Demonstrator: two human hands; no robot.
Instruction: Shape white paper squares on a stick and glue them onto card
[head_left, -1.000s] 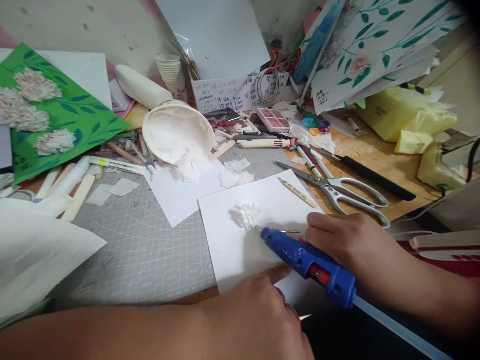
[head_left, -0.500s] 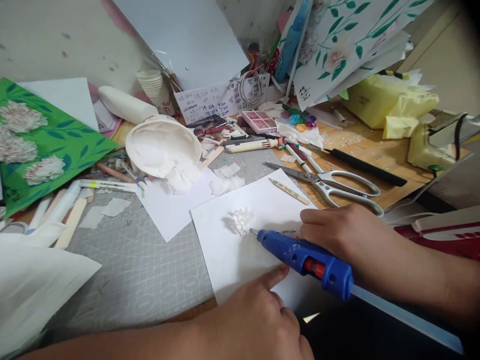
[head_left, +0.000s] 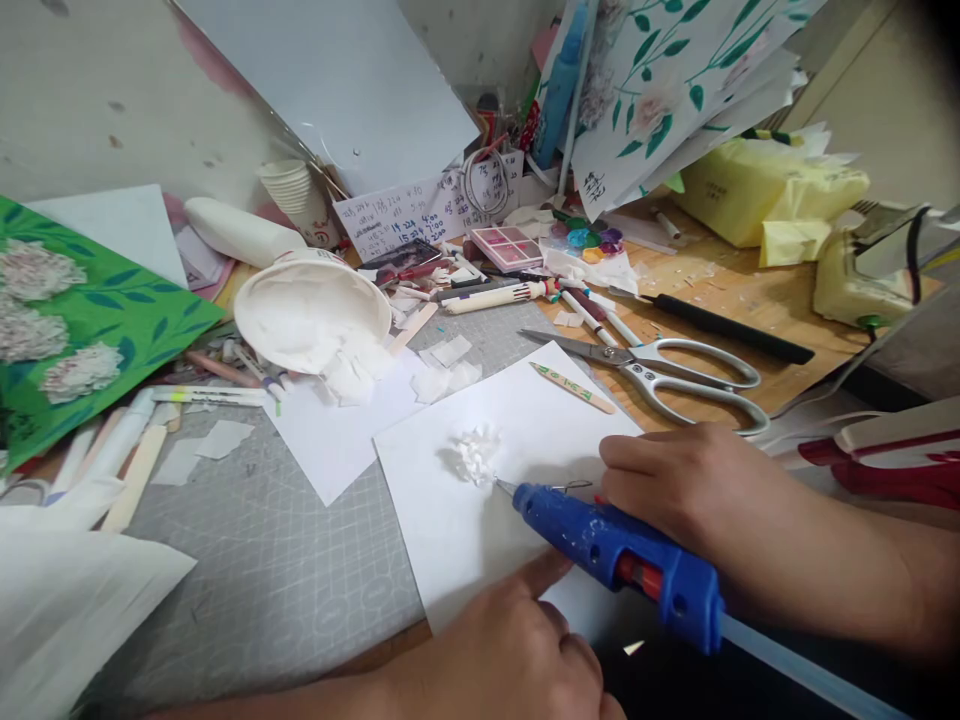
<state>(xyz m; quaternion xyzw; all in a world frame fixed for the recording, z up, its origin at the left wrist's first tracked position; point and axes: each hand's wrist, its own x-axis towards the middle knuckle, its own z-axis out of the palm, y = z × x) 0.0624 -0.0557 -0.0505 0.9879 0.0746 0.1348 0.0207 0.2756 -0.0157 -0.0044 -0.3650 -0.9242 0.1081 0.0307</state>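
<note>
My right hand (head_left: 686,480) is closed around a blue hot glue gun (head_left: 600,535), with a clear glue stick (head_left: 802,665) trailing from its back end. The metal tip reaches the lower right edge of a small clump of crumpled white paper pieces (head_left: 476,457). That clump sits on a white sheet of paper (head_left: 420,465). My left hand (head_left: 525,650) holds nothing; its index finger is stretched out over the sheet, close under the gun's barrel, while the other fingers curl. A flat wooden stick (head_left: 572,388) lies near the sheet's far right edge, in front of the scissors (head_left: 649,370).
A tipped paper bowl (head_left: 274,325) spills torn white paper onto another sheet (head_left: 322,440). A grey cutting mat (head_left: 285,590) lies beneath. Pens and a pink palette (head_left: 506,247) clutter the back. A black-handled tool (head_left: 727,328) lies right; a green flower picture (head_left: 112,320) stands left.
The view has shifted slightly, and things at the back appear farther left. The glue gun's tip stays at the paper clump, and both hands keep nearly the same pose.
</note>
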